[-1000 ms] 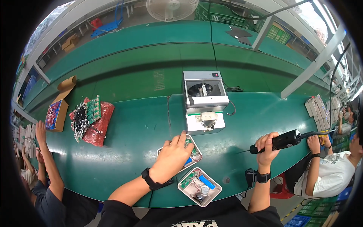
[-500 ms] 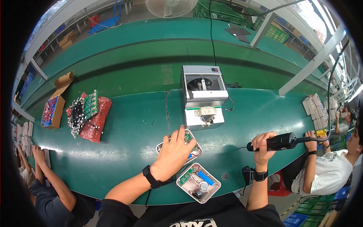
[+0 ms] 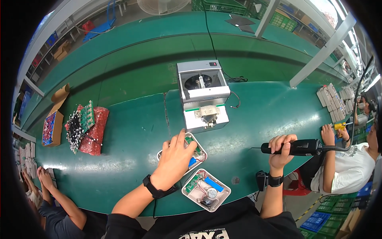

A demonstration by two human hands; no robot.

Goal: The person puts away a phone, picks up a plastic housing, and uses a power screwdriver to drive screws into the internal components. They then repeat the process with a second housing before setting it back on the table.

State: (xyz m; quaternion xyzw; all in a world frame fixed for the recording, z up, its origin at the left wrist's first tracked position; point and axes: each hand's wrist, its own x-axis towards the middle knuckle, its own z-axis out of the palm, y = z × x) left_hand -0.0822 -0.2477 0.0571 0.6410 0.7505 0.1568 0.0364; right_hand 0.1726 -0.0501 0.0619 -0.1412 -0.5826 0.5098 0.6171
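Note:
My left hand (image 3: pixel 172 156) lies over a light-coloured open plastic housing (image 3: pixel 204 153), fingers apart; its palm hides much of the inside. A green circuit board (image 3: pixel 188 140) and part of a blue cylinder cell show beside the fingers. My right hand (image 3: pixel 281 150) is closed around a black electric screwdriver (image 3: pixel 304 147), held level above the table, its thin bit pointing left and touching nothing. Nearer me sits a second open housing (image 3: pixel 218 201) with a green board, a blue cell (image 3: pixel 214 184), a round silver part (image 3: pixel 211 193) and wires.
Beyond my hands stands a grey-silver screw feeder machine (image 3: pixel 203 95). At left are a cardboard box (image 3: pixel 58 128) of small red and blue parts, and red bubble wrap (image 3: pixel 95 137) under boards and wires. Co-workers sit on both sides; stacked pale housings (image 3: pixel 333 104) stand far right.
The whole view has shifted, so the table things appear farther left and slightly higher. My right hand with the screwdriver sits farther right of the housings. My left hand stays on the same housing.

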